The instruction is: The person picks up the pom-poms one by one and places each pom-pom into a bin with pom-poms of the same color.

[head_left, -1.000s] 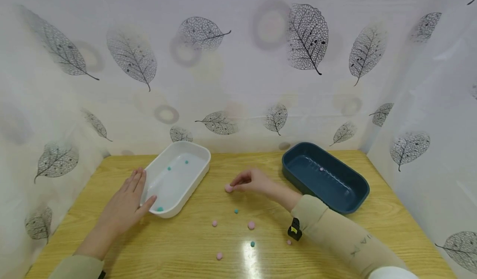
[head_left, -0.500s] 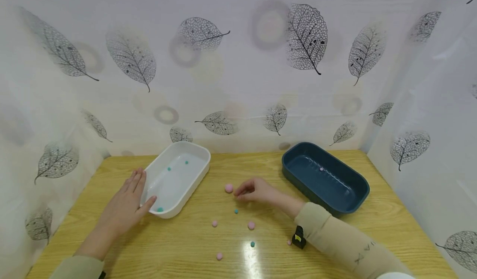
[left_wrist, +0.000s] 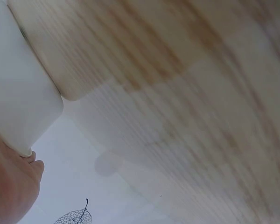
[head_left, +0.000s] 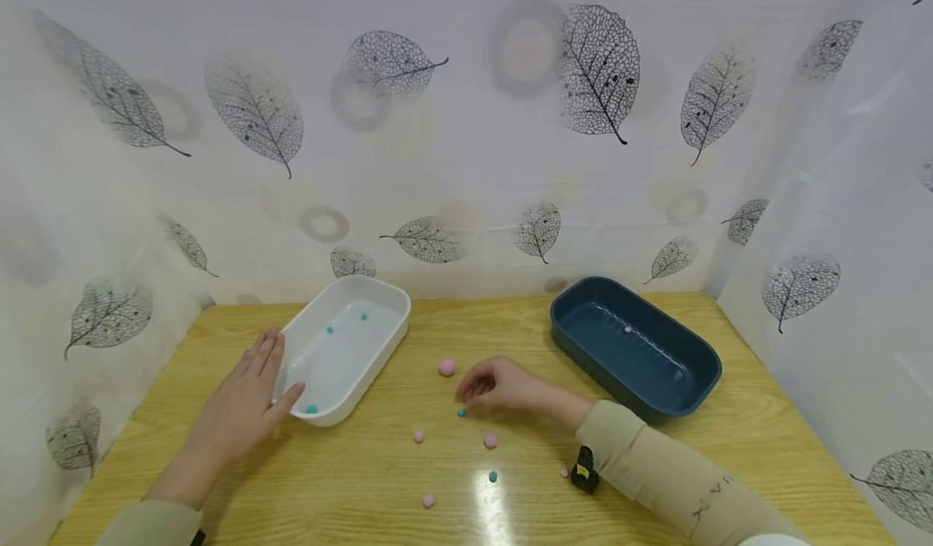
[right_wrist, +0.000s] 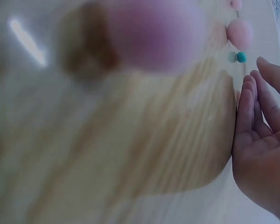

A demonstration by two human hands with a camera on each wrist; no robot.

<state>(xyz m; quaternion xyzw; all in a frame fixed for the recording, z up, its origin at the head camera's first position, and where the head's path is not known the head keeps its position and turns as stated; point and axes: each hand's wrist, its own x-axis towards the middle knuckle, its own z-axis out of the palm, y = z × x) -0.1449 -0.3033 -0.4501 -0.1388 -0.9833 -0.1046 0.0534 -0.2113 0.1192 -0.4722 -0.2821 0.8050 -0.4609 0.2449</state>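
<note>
My left hand (head_left: 236, 408) rests along the near left side of a white tray (head_left: 397, 337), fingers straight and thumb over the rim. Several small teal balls lie inside the tray, one of them (head_left: 312, 409) near the thumb. Just above the tabletop, my right hand (head_left: 503, 386) has its thumb and fingers apart beside a small teal ball (head_left: 462, 412). In the right wrist view, that teal ball (right_wrist: 241, 57) sits just beyond the fingertips, not held. A larger pink ball (head_left: 447, 367) lies to the left of the right hand.
A dark blue tray (head_left: 634, 396) holding a small pink ball (head_left: 628, 330) stands at the right. Several pink balls and another teal ball (head_left: 493, 476) are scattered on the wooden table (head_left: 328, 489). A leaf-patterned curtain (head_left: 466, 165) encloses the back and sides.
My right hand has let go of the larger pink ball, leaving it on the table, and has moved slightly right and nearer to the teal ball. The left hand has stayed put.
</note>
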